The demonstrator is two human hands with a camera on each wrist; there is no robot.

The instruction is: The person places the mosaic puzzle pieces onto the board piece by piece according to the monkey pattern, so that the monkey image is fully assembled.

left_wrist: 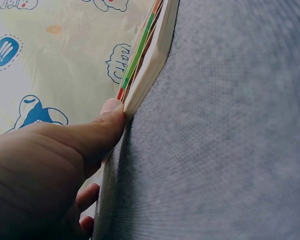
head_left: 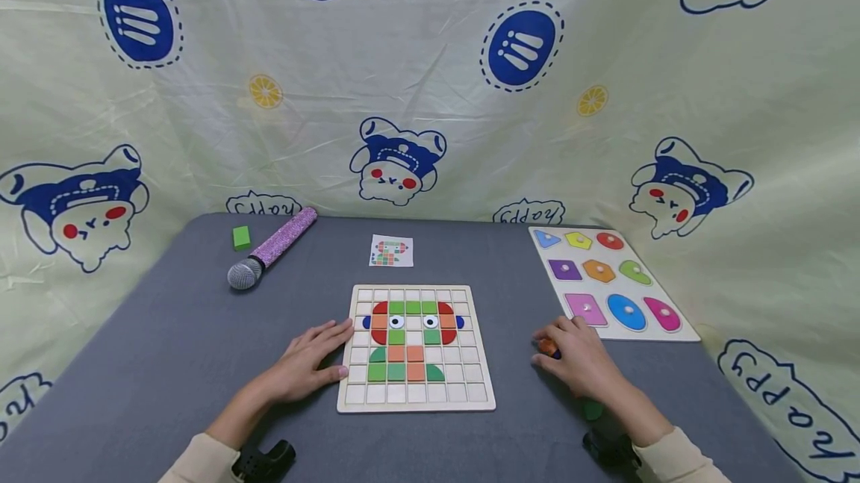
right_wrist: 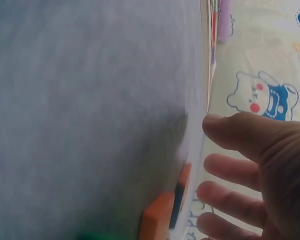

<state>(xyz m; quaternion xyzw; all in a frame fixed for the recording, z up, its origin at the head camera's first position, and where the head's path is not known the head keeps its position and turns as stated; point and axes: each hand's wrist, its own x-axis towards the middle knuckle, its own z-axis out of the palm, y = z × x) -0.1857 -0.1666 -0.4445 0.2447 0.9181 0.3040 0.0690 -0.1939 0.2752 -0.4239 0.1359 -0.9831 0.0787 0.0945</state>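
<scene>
My left hand (head_left: pixel 312 360) lies against the left side of a white gridded puzzle board (head_left: pixel 415 398), with thumb and fingertips touching its edge. Coloured tiles on the board make up a figure with two eye pieces. In the left wrist view the thumb (left_wrist: pixel 110 112) meets the board's rim. My right hand (head_left: pixel 581 356) is over the table to the right of the board, fingers loosely apart. Orange pieces (head_left: pixel 547 348) show by its thumb and fingers; in the right wrist view an orange block (right_wrist: pixel 157 215) lies below the fingers, apart from them.
A small pattern card (head_left: pixel 391 260) lies behind the board. A glittery purple microphone (head_left: pixel 285 238) and a green block (head_left: pixel 241 237) are at the back left. A shape puzzle (head_left: pixel 581 265) sits at the right. Near the right wrist lies a green piece (head_left: pixel 592 409).
</scene>
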